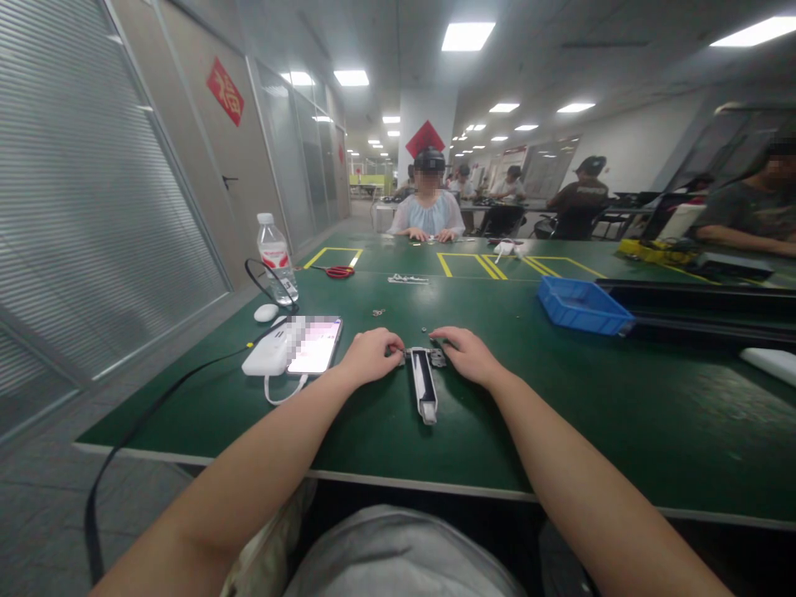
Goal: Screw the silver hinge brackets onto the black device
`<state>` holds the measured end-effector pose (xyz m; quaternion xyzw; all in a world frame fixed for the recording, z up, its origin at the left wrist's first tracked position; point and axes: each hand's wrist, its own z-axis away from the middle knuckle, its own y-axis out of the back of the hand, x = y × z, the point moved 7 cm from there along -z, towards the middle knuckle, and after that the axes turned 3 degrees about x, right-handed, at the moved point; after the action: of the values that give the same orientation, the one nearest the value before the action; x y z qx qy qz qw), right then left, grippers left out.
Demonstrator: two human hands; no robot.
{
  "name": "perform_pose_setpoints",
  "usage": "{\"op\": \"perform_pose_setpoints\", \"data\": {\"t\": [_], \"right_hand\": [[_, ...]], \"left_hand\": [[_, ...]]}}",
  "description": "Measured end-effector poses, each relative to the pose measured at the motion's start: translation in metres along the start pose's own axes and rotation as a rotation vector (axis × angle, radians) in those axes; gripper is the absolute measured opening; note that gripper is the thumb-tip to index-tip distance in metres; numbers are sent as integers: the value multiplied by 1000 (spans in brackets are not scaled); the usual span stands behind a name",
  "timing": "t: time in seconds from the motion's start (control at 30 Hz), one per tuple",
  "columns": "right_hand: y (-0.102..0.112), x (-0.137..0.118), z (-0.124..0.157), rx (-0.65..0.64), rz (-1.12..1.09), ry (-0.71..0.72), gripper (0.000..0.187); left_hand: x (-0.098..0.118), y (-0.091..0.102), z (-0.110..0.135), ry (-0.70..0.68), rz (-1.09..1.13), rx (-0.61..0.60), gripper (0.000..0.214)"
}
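Note:
A long narrow white-and-black part (424,383) lies lengthwise on the green table between my two hands. Small metal pieces (438,358) stick out at its far end. At the left side of that end, my left hand (373,355) has its fingers curled together; what sits between the fingertips, if anything, is too small to make out. My right hand (466,352) rests to the right of the part, palm down, fingers loosely stretched beside the metal pieces. Just beyond the fingertips lies a tiny ring (424,330). Farther left are a few small metal bits (378,313).
On the left are a phone (315,344), a white power bank (267,348), a black strap and a water bottle (277,259). Red-handled scissors (339,272) lie farther back. A blue bin (581,307) stands right. Across the table (622,431) sits a person (429,211).

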<state>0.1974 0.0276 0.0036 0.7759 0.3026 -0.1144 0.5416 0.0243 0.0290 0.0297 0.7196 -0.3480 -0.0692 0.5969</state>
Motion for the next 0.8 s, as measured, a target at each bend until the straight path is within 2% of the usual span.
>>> {"op": "perform_pose_setpoints", "data": {"t": [0.17,0.4,0.53,0.63,0.8], "right_hand": [[-2,0,1,-42,26,-33,41],[7,2,0,31,111,-51,34],[10,9,1,33,181,-120,27],[13,11,1,45,180,-168,28],[19,13,2,127,194,-167,30]], "left_hand": [[0,0,0,11,1,1,17],[1,-1,0,20,10,8,16],[0,-2,0,24,32,12,16],[-1,-3,0,31,40,13,16],[-3,-3,0,44,46,13,16]]}}
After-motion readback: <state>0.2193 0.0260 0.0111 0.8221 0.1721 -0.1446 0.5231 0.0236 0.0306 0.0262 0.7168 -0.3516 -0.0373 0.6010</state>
